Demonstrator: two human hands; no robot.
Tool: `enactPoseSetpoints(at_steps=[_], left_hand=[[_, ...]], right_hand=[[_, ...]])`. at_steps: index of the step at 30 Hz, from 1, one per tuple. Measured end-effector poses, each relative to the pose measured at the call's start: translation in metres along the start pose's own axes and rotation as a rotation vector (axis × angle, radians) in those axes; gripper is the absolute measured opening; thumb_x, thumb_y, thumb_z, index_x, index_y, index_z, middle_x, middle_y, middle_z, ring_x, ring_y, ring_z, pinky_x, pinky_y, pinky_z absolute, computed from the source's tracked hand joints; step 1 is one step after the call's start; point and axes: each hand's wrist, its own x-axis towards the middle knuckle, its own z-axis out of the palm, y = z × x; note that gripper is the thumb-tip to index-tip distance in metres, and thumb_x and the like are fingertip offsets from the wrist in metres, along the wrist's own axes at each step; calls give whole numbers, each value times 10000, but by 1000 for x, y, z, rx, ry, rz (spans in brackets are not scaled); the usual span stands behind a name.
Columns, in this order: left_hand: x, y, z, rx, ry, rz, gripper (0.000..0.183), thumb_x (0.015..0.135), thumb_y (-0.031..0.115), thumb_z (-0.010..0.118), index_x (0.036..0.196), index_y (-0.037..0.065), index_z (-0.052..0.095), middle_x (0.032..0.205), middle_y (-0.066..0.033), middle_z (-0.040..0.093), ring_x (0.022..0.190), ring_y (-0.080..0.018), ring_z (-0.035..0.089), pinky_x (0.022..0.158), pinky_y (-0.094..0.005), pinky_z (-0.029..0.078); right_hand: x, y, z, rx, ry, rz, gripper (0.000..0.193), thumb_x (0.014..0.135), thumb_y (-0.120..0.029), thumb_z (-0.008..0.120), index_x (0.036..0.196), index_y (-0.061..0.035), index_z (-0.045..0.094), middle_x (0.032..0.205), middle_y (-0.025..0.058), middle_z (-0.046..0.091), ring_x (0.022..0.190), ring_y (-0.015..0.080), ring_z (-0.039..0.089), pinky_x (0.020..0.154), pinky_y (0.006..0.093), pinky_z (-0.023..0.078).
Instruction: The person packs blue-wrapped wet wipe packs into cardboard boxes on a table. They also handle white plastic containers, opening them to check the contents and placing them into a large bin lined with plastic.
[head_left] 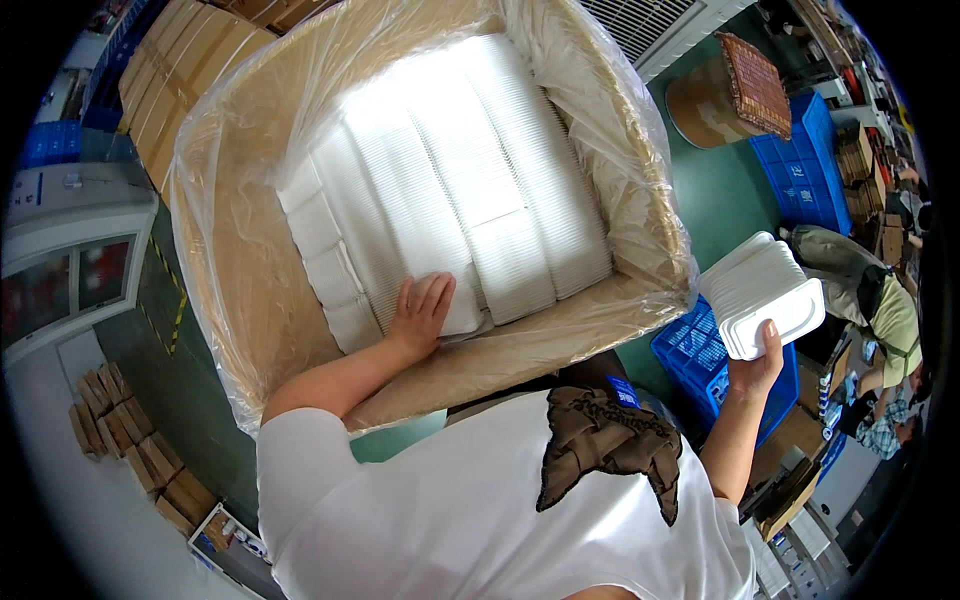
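Note:
A large cardboard box (246, 250) lined with clear plastic film stands in front of me. Tight rows of nested white plastic trays (450, 150), or shallow lids, fill much of it. My left hand (422, 312) reaches over the near wall and rests on the near end of one row, fingers laid out over the trays. Out to the right, beyond the box, my right hand (757, 368) grips a short stack of white plastic trays (765, 300) by its lower edge. These trays are rounded rectangles with raised rims, held tilted.
Blue plastic crates stand under my right hand (690, 355) and farther right (805, 170). A round brown drum (710, 105) sits beyond the box. Large cartons (190, 75) are at the far left, flattened cardboard (150, 450) at the lower left. Another person (890, 310) bends over at the right.

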Motion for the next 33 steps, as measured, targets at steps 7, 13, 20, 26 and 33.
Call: enactPoseSetpoints(at_steps=[7,13,20,26,33], left_hand=[[-12,-17,12,-16,13,148,680,736,83,556,1392,35,382,1492,-119,294,1363,-282,295,1090,-600,175],[-14,-23,1,-84,19,169,798,685,95,639,1422,74,335,1513,-161,223,1348,-360,267,1057,-585,210],[-43,-27,-4,-107,-142,-105,1084,541,212,810,1467,153,251,1514,-215,135,1320,-409,231,1052,-566,208],[-30,-27,-15,-147,-258,-237,1066,552,215,801,1458,104,250,1397,-202,260,1286,-417,262,1071,-541,227],[5,-12,-115,-838,176,-38,1067,604,179,728,1469,17,123,1401,-215,325,1317,-382,302,1125,-473,193]], right_hand=[[-1,2,4,-6,8,4,655,794,-223,671,1322,50,398,1174,173,583,1055,288,614,919,397,507],[0,-1,-3,-3,14,8,659,789,-227,681,1318,50,403,1172,174,584,1051,288,615,913,397,511],[0,-4,-5,12,11,1,663,781,-223,680,1320,47,404,1170,176,584,1052,293,615,921,405,509],[3,8,-7,113,56,47,634,755,-226,687,1293,10,451,1145,137,609,1032,297,618,917,424,503],[0,3,-71,588,103,6,623,741,-208,711,1288,-39,466,1176,112,586,1094,292,576,993,449,435]])
